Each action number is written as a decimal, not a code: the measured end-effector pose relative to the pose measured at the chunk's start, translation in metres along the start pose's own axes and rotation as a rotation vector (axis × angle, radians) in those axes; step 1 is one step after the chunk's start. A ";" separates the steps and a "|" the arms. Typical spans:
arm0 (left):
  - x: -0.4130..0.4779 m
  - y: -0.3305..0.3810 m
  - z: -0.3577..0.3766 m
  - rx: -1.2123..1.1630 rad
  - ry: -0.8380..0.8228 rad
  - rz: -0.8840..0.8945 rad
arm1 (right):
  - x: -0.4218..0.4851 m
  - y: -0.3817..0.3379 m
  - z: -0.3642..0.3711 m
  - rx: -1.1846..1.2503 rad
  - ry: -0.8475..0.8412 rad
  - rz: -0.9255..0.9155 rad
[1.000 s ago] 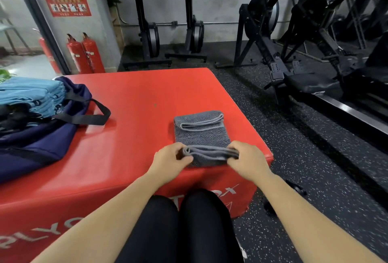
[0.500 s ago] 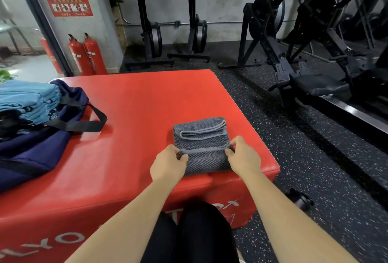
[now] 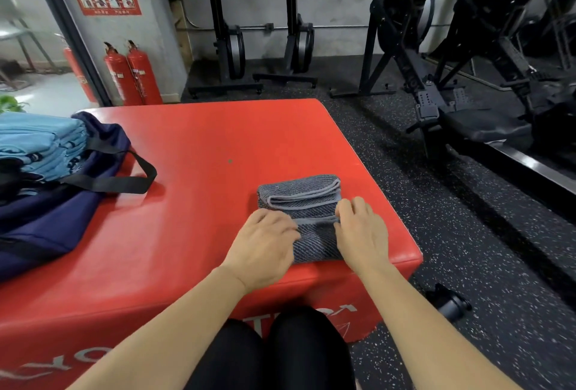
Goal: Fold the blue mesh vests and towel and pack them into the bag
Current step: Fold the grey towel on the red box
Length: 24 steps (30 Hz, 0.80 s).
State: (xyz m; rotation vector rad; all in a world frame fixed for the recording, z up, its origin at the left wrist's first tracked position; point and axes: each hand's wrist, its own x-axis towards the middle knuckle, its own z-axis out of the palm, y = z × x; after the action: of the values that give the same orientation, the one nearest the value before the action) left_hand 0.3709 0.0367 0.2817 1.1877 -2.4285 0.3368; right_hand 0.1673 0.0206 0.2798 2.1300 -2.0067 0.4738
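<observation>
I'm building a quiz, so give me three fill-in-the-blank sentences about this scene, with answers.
The left hand and right hand both rest on the folded grey towel, which lies on a padded ____ box.
The stack of folded light blue mesh vests, at the navy fabric bag, sits to the ____ of the towel.
A ____ bottle lies on the speckled floor.
Missing: red; left; black.

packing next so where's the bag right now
In the head view the navy bag lies at the left edge of the red box, folded blue vests stacked in or on it, left of the grey towel.
</observation>
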 end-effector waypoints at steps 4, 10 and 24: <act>-0.007 -0.017 -0.005 0.112 -0.260 0.095 | 0.004 0.009 -0.003 -0.162 0.052 -0.304; 0.006 -0.018 -0.004 0.065 -0.216 -0.032 | 0.003 0.015 -0.020 -0.257 -0.195 -0.474; 0.029 -0.036 -0.011 -0.230 -0.445 -0.392 | 0.044 0.002 -0.032 -0.251 -0.469 -0.481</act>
State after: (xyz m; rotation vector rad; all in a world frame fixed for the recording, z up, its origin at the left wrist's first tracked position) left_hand 0.3860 -0.0009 0.3066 1.7263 -2.4117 -0.3512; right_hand 0.1635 -0.0102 0.3244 2.5973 -1.5283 -0.3615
